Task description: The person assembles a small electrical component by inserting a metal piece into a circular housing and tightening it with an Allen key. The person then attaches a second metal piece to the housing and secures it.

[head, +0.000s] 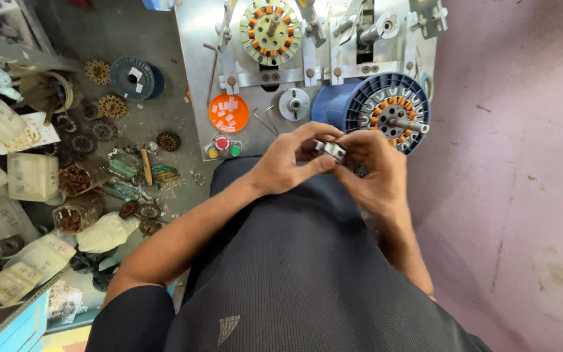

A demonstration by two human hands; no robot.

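Dark trousers (294, 274) fill my foreground; above them my left hand (288, 163) and right hand (373, 171) together pinch a small metal part (331, 149) before the winding machine (307, 65).

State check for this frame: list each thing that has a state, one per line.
left hand: shut on small metal part, thumb and fingers pinching it
right hand: shut on small metal part from the other side
small metal part: held between both hands, off the bench
upper stator: mounted on winding machine, copper coils wound
blue spool: sits on a shaft
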